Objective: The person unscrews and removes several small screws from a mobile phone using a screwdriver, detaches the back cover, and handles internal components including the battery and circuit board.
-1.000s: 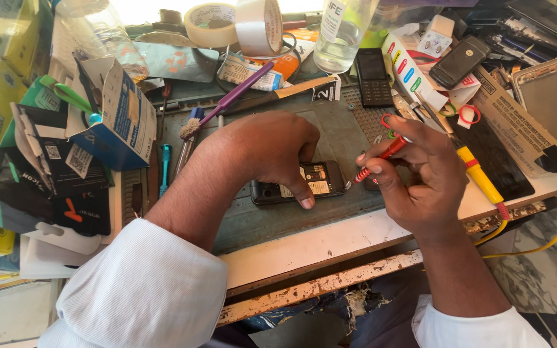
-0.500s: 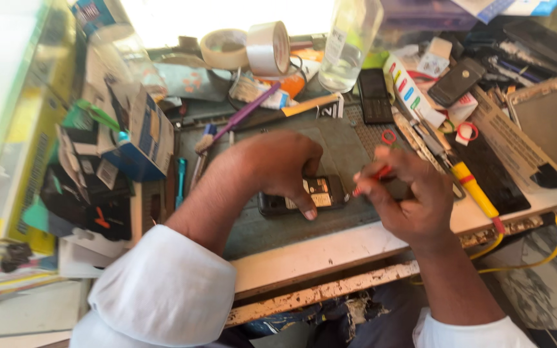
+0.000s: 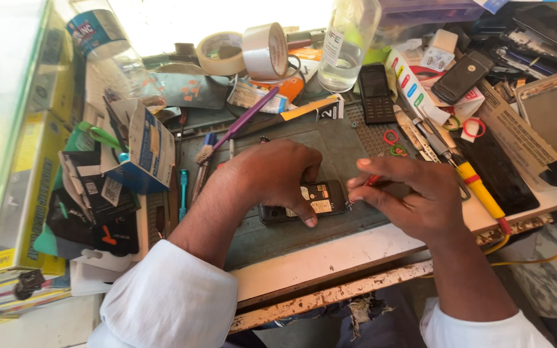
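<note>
A small dark phone [image 3: 307,201] with its back open lies on the grey work mat [image 3: 343,145] at the middle of the bench. The left hand [image 3: 272,180] lies over its 9 o'clock half, fingers curled down and thumb pressing the near edge, so that end of the phone is hidden. At 3 o'clock the right hand [image 3: 407,196] is closed narrowly round a red-handled tool [image 3: 372,181]; only a short red stretch shows, with its tip at the phone's edge, and the hand covers the rest.

At 12 o'clock a clear plastic bottle [image 3: 346,42] stands with a little liquid in its base, its top cut off by the frame. Beside it, toward 11 o'clock, are two rolls of tape [image 3: 246,50]. At 9 o'clock an open blue-and-white carton [image 3: 146,151] holds items too jumbled to make out. A purple-handled brush [image 3: 230,132] lies at 10 o'clock, and a yellow-handled tool [image 3: 475,187] at 3 o'clock.

Since half a second ago the right hand has flattened over the red tool and hides more of it, while the left hand still pins the phone in the same spot.
</note>
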`<state>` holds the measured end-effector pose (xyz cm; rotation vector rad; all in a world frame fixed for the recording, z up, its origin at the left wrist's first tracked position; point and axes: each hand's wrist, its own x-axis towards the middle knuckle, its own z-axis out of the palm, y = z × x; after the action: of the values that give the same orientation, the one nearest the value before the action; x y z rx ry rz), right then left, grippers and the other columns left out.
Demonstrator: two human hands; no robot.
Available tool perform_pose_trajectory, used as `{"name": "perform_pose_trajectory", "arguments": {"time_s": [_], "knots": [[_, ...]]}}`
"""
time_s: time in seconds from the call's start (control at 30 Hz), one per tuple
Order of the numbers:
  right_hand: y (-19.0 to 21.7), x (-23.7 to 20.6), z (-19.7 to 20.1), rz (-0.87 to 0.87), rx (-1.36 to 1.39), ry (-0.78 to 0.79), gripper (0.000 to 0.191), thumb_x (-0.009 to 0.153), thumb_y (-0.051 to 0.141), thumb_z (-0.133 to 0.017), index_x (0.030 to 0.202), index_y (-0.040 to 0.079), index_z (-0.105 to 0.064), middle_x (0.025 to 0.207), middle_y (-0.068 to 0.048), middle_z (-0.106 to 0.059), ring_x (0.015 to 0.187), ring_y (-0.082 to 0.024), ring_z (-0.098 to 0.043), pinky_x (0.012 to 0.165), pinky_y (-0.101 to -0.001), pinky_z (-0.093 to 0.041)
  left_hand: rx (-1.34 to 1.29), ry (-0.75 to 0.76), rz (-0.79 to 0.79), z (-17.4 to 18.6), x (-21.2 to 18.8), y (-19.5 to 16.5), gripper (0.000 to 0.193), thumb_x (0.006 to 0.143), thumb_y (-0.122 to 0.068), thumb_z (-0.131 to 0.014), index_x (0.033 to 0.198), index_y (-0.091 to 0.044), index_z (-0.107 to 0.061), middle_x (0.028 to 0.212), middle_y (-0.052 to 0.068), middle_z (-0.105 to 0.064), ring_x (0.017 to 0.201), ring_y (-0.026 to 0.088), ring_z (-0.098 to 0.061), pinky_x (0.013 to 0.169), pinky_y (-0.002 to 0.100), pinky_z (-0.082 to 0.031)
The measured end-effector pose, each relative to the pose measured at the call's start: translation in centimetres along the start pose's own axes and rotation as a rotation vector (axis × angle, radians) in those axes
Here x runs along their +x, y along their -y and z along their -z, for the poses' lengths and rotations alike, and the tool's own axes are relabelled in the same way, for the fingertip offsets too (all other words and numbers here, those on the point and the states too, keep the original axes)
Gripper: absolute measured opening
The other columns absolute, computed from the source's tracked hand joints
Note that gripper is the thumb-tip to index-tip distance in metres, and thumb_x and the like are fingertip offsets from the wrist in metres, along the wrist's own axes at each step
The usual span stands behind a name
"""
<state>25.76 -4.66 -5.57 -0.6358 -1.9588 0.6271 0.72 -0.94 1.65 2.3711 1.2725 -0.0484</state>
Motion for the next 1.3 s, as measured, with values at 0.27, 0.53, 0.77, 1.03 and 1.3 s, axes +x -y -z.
{"name": "perform_pose_trajectory", "arguments": {"time_s": [0.27, 0.53, 0.77, 1.03, 1.3], "knots": [[-0.6, 0.4, 0.2, 0.071, 0.168, 0.12, 0.064, 0.094, -0.01, -0.069, 0.151, 0.012, -0.047, 0.121, -0.018, -0.076, 0.113, -0.023, -0.076, 0.093, -0.0324, -0.066, 0.005, -0.009, -0.01, 0.3, 0.1, -0.2, 0.06, 0.049, -0.043, -0.097, 0.089, -0.01, -0.067, 0.089, 0.008, -0.072, 0.092, 0.032, -0.07, 0.075, 0.047, -0.053], [-1.4, -1.0, -0.2, -0.045, 0.408, 0.126, 0.061, 0.109, -0.004, -0.048, 0.163, 0.014, -0.028, 0.134, -0.026, -0.069, 0.122, -0.035, -0.074, 0.104, -0.0431, -0.062, -0.003, 0.008, 0.004, -0.1, 0.1, -0.2, 0.063, 0.049, -0.044, -0.097, 0.092, -0.009, -0.067, 0.09, 0.009, -0.073, 0.094, 0.032, -0.07, 0.077, 0.047, -0.055], [-0.8, -1.0, 0.0, 0.01, 0.388, -0.022, 0.058, 0.112, 0.002, -0.051, 0.163, 0.015, -0.028, 0.125, -0.03, -0.07, 0.109, -0.034, -0.078, 0.093, -0.0417, -0.065, -0.02, 0.003, -0.025, -0.1, 0.1, -0.3, 0.067, 0.048, -0.042, -0.097, 0.097, -0.009, -0.067, 0.096, 0.011, -0.073, 0.099, 0.033, -0.069, 0.08, 0.047, -0.054], [-0.7, -1.7, -0.2, 0.029, 0.366, -0.139, 0.053, 0.114, 0.003, -0.052, 0.161, 0.014, -0.029, 0.119, -0.028, -0.071, 0.109, -0.03, -0.075, 0.098, -0.0453, -0.066, -0.083, 0.022, -0.025, 0.6, -0.2, -1.0, 0.063, 0.046, -0.031, -0.098, 0.096, -0.008, -0.066, 0.096, 0.01, -0.072, 0.099, 0.033, -0.068, 0.078, 0.047, -0.053], [-0.5, -1.7, -0.2, 0.056, 0.376, -0.145, 0.057, 0.113, 0.002, -0.055, 0.163, 0.014, -0.031, 0.114, -0.026, -0.072, 0.104, -0.027, -0.077, 0.091, -0.0418, -0.069, -0.096, 0.147, 0.054, 0.9, -0.4, -2.3, 0.057, 0.05, -0.026, -0.095, 0.098, -0.01, -0.068, 0.094, 0.008, -0.075, 0.097, 0.03, -0.072, 0.079, 0.045, -0.055]]}}
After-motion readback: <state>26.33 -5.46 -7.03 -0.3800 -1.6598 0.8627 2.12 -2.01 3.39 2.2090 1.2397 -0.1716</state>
